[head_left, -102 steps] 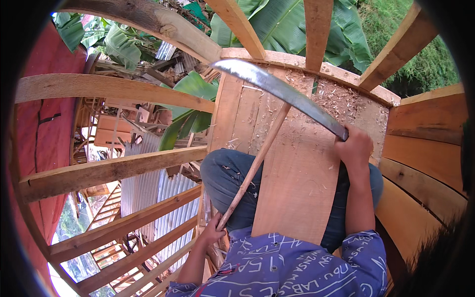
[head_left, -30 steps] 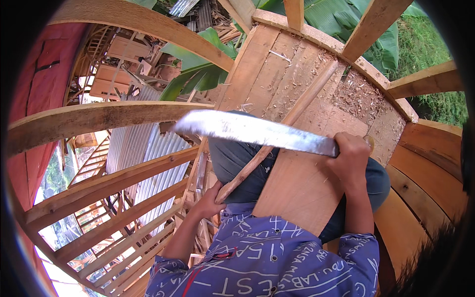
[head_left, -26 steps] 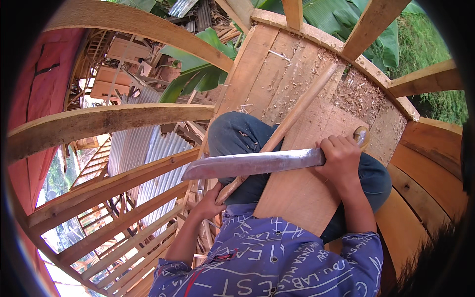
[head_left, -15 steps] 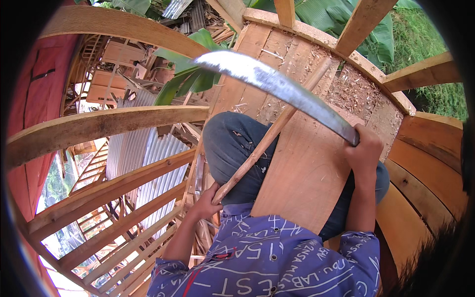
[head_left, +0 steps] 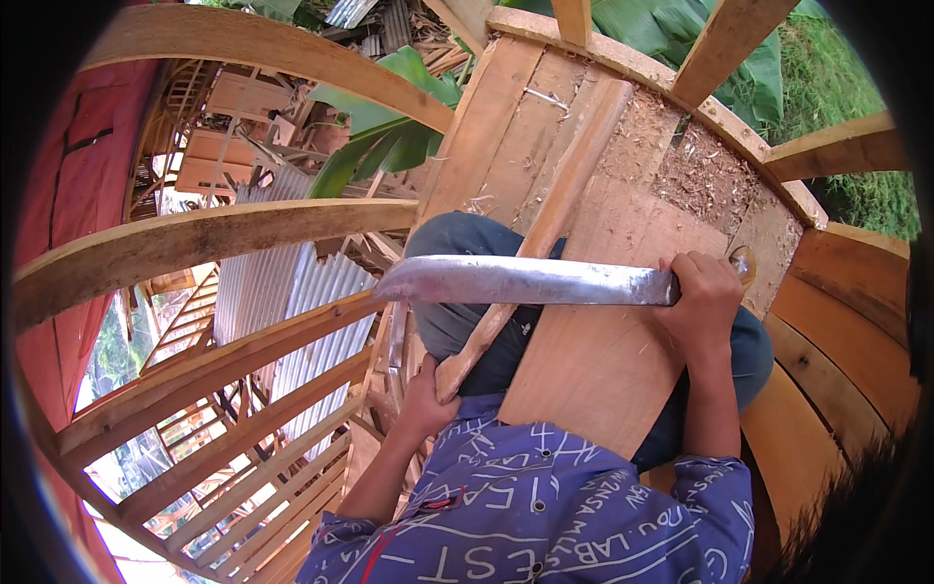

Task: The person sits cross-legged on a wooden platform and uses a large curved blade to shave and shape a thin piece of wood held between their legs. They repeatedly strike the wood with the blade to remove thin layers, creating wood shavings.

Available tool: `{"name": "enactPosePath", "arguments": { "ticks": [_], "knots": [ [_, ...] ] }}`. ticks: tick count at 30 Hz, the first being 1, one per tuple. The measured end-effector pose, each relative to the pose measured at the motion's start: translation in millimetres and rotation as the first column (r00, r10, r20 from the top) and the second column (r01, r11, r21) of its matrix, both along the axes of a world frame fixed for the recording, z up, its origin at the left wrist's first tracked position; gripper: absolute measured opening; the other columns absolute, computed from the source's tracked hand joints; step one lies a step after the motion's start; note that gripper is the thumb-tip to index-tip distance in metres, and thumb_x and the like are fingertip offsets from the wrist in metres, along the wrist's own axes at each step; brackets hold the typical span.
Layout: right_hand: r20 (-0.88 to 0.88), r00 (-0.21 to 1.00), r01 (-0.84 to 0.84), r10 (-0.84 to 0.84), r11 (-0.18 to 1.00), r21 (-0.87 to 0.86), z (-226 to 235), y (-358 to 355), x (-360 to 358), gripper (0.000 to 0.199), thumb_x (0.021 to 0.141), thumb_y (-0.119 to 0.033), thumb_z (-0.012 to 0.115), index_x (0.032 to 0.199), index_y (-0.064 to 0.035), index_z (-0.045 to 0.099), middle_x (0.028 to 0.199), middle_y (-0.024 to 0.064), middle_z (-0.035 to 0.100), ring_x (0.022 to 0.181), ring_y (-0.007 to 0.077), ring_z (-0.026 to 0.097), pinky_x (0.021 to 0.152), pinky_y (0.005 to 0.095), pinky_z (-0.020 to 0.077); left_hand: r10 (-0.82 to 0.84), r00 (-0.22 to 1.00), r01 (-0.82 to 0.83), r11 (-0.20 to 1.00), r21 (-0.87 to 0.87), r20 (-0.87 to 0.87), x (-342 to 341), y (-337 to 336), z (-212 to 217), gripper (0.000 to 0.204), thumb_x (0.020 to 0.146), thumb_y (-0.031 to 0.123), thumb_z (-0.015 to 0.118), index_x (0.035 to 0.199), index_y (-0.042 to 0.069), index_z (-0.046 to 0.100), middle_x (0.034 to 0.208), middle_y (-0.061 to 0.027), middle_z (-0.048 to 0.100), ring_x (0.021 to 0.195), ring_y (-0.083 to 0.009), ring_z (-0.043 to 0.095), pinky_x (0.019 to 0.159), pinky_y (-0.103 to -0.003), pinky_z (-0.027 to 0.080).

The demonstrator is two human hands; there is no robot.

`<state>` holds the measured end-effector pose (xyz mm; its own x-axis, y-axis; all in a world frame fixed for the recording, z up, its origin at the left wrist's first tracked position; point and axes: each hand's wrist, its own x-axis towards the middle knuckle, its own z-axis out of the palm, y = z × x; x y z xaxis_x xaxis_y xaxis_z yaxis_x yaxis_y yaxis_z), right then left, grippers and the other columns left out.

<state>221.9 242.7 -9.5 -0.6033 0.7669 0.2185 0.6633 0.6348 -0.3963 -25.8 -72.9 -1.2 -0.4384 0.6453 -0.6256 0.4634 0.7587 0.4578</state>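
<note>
My right hand (head_left: 705,297) is closed round the handle of a machete (head_left: 525,280). Its broad, slightly curved steel blade points left and crosses over a long wooden stick (head_left: 569,185). Whether the edge touches the wood I cannot tell. Near my left thigh, my left hand (head_left: 426,397) grips the stick's near end. From there the stick slants away to the upper right, thicker toward its far end. A wide flat board (head_left: 593,375) lies across my lap, reaching from my shirt to the planks ahead.
Wood shavings (head_left: 705,165) litter the plank floor (head_left: 496,117) ahead. Curved timber ribs (head_left: 214,234) rise on the left, with corrugated metal sheets (head_left: 311,321) beyond them. Overlapping side planks (head_left: 837,302) stand on the right. Banana leaves (head_left: 642,39) hang past the far edge.
The machete has swung down from a raised slant to lie nearly level across the stick. The stick has turned in my left hand, its broader side now showing.
</note>
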Motion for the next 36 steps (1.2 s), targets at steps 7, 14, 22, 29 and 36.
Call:
{"name": "enactPosePath", "arguments": {
  "ticks": [7,14,22,29,36],
  "knots": [
    [-0.008,1.000,0.018,-0.018,0.999,0.051,-1,5,4,0.020,0.069,-0.016,0.071,0.063,-0.0060,0.054,0.060,0.0096,0.053,0.057,0.0304,0.054,0.058,0.0395,0.0409,0.010,0.999,-0.011,1.000,0.015,0.032,-1,0,-2,0.048,0.065,0.014,0.066,0.105,0.001,0.041,0.085,-0.0293,0.060,0.086,-0.0499,0.060,0.075,-0.050,0.047],
    [-0.033,0.990,-0.138,0.137,0.990,-0.011,-1,-14,-14,0.017,0.068,-0.017,0.072,0.064,-0.0090,0.057,0.061,0.0063,0.055,0.060,0.0258,0.057,0.061,0.0377,0.0423,0.015,0.999,-0.017,0.999,0.040,0.040,0,1,-4,0.048,0.066,0.011,0.065,0.107,-0.001,0.041,0.082,-0.0287,0.060,0.085,-0.0489,0.061,0.074,-0.046,0.049],
    [-0.028,0.999,-0.027,0.026,0.999,-0.025,-9,-5,-2,0.019,0.062,-0.020,0.074,0.066,-0.0094,0.060,0.062,0.0064,0.056,0.059,0.0268,0.058,0.059,0.0383,0.0423,-0.033,0.999,0.034,0.999,0.042,-0.037,2,-5,-5,0.046,0.068,0.012,0.065,0.103,0.001,0.038,0.078,-0.0277,0.058,0.082,-0.0489,0.060,0.070,-0.045,0.048],
    [-0.031,0.999,0.023,-0.022,0.999,0.033,-5,0,-3,0.016,0.060,-0.017,0.071,0.066,-0.0090,0.059,0.064,0.0078,0.059,0.061,0.0274,0.060,0.060,0.0387,0.0441,0.001,1.000,-0.001,0.998,0.055,0.008,2,-3,-2,0.049,0.067,0.011,0.066,0.105,-0.001,0.038,0.078,-0.0278,0.057,0.082,-0.0486,0.060,0.071,-0.044,0.048],
    [0.055,0.944,0.327,-0.324,0.943,-0.057,-5,11,10,0.011,0.063,-0.014,0.067,0.068,-0.0068,0.060,0.065,0.0115,0.061,0.062,0.0318,0.062,0.057,0.0413,0.0464,-0.034,0.999,0.037,0.993,0.113,-0.025,2,-4,-2,0.052,0.067,0.011,0.065,0.109,-0.002,0.039,0.079,-0.0260,0.056,0.080,-0.0453,0.060,0.073,-0.041,0.048]
  ]
}}
